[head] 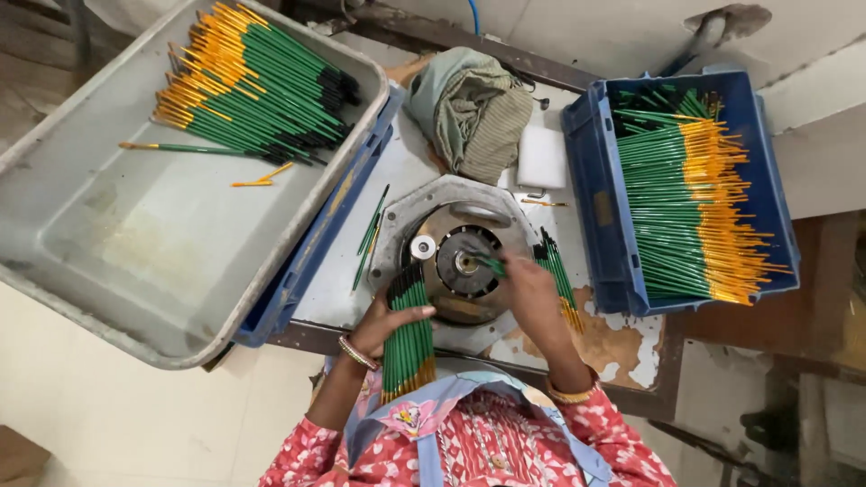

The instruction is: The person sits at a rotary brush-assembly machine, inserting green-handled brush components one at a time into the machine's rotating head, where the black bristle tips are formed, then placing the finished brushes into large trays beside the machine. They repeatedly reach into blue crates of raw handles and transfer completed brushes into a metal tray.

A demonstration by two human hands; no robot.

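Note:
My left hand grips a thick bundle of green sticks with black tops and orange ends, held upright at the near edge of the worktable. My right hand holds a single green stick with its tip at the centre of a round metal machine plate. Another small bunch of green sticks lies just right of that hand, on the plate's edge.
A large grey tray at the left holds a pile of finished green sticks. A blue crate at the right is full of green and orange sticks. A folded cloth and a white block lie behind the machine.

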